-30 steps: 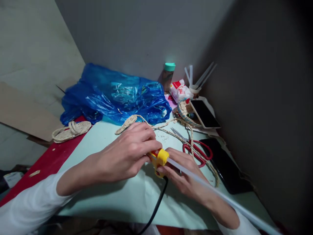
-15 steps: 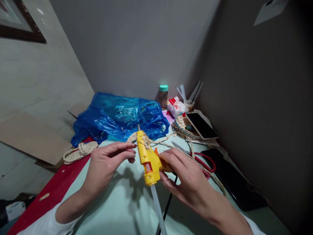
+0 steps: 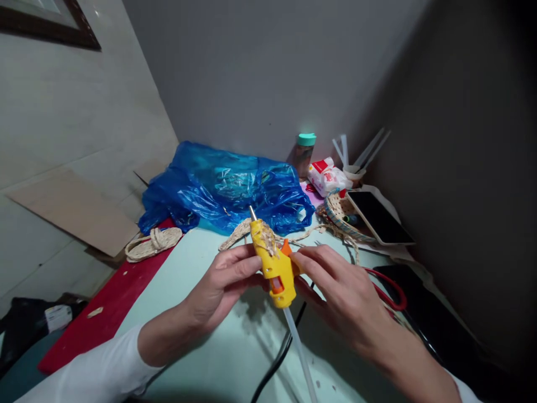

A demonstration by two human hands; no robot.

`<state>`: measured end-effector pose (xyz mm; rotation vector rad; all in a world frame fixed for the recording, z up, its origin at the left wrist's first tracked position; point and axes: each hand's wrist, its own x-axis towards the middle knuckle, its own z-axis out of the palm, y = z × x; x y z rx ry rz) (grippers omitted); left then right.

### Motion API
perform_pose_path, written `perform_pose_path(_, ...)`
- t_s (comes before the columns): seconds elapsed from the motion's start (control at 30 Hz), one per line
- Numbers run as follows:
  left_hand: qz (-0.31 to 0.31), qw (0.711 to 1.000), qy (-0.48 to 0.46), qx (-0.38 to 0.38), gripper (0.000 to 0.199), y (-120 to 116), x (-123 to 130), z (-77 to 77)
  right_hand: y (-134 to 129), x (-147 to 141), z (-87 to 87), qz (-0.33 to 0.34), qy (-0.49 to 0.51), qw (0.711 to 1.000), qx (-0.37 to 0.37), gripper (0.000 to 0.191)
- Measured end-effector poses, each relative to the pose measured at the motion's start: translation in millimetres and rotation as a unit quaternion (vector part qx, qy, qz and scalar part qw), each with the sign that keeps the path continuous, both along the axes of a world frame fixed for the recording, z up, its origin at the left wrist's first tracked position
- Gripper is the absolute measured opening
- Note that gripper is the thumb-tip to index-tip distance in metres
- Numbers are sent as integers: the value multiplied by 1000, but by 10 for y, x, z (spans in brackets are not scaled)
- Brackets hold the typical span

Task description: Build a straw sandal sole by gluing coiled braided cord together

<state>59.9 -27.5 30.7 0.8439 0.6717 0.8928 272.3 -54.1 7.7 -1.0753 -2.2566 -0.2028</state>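
A yellow hot glue gun [image 3: 282,274] is held up over the pale green table top, its metal nozzle pointing away from me. Dried glue and fibres cling to its barrel, and a clear glue stick [image 3: 301,352] sticks out of its rear. My right hand [image 3: 335,280] is closed around the handle, close to the orange trigger [image 3: 286,247]. From the other side, my left hand [image 3: 229,280] grips the gun's body; some of its fingertips are hidden behind it. Just beyond lies a braided straw piece [image 3: 237,234], partly covered by the gun.
A blue plastic bag [image 3: 226,187] lies at the back. To the right are a woven basket [image 3: 335,210] under a tablet [image 3: 380,218], red-handled scissors [image 3: 396,302] and a dark flat object [image 3: 436,319]. A coiled braid [image 3: 155,244] rests on the red cloth [image 3: 104,305]. A black cord [image 3: 272,369] trails below.
My left hand has moved right from beside the glue gun onto its body. My right hand keeps its hold on the handle. The view has shifted, so the background sits differently.
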Motion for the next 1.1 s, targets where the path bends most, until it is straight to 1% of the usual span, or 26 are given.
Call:
perform_pose_path(0.07, 1, 1000, 7, -7, 17, 6, 8, -50, 6, 5, -38, 3, 0, 1000, -13, 19)
perform_pose_path(0.13, -6, 1000, 12, -9, 19, 18, 14, -100, 11, 22, -31, 18, 4, 999, -47, 19)
perform_pose_path(0.23, -16, 1000, 7, -19, 19, 42, 23, -165, 30, 66, 70, 47, 53, 992, -106, 25)
perform_pose_path(0.33, -23, 999, 21, -21, 19, 56, 35, -201, 63, 90, 204, 71, 130, 981, -125, 30)
perform_pose_path(0.4, -32, 999, 33, -13, 19, 56, 44, -208, 91, 77, 259, 75, 150, 978, -123, 30)
perform_pose_path(0.47, -43, 998, 39, -1, 17, 52, 54, -207, 118, 47, 270, 74, 150, 978, -122, 28)
perform_pose_path(0.6, -60, 996, 58, 20, 17, 58, 88, -193, 149, 3, 218, 83, 170, 974, -121, 20)
perform_pose_path(0.7, -76, 993, 73, 45, 17, 72, 130, -176, 135, 13, 186, 72, 195, 972, -114, 17)
perform_pose_path(0.8, -77, 991, 89, 69, 17, 80, 175, -164, 106, 32, 183, 67, 208, 971, -95, 13)
perform_pose_path(0.9, -70, 988, 104, 86, 17, 79, 207, -173, 86, 32, 183, 64, 201, 976, -60, 13)
perform_pose_path(1.0, -67, 985, 126, 98, 19, 68, 226, -209, 83, 8, 153, 45, 178, 983, -29, 13)
perform_pose_path(1.1, -61, 985, 138, 82, 21, 48, 245, -252, 93, -17, 110, 29, 155, 987, -21, 9)
